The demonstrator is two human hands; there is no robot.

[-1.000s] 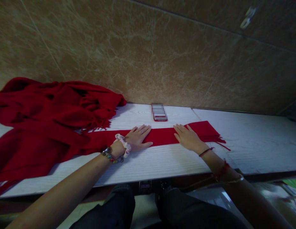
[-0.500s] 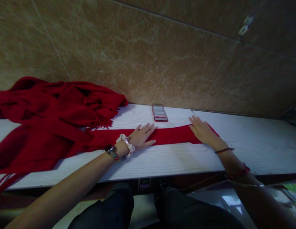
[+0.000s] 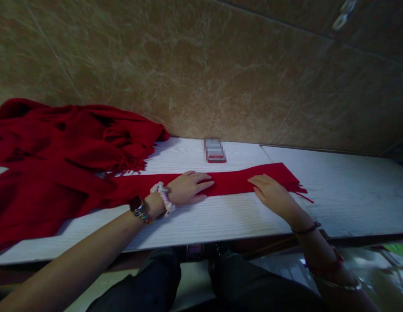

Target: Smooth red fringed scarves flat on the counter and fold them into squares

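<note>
A red scarf (image 3: pixel 230 180) with fringed ends lies as a long narrow folded strip along a white wood-grain surface. Its left part is spread wider and merges with a bunched heap of red cloth. My left hand (image 3: pixel 186 188) rests flat across the middle of the strip, fingers stretched to the right. On that wrist are a pale scrunchie (image 3: pixel 163 197) and a watch (image 3: pixel 137 207). Over the strip's near edge, close to its right end, lies my right hand (image 3: pixel 273 195), fingers extended leftward and thumb slightly apart. Fringe strands show beyond it.
Behind the strip, near the wall, lies a red-edged rectangular object (image 3: pixel 215 151), its face blurred out. A brown marbled tile wall (image 3: pixel 188 78) borders the far side of the white surface (image 3: pixel 351 190). My legs (image 3: pixel 156 277) are below the near edge.
My right hand has drawn back toward me and slightly left, uncovering the strip's right end and fringe. My left hand has shifted a little left, and the view has moved slightly.
</note>
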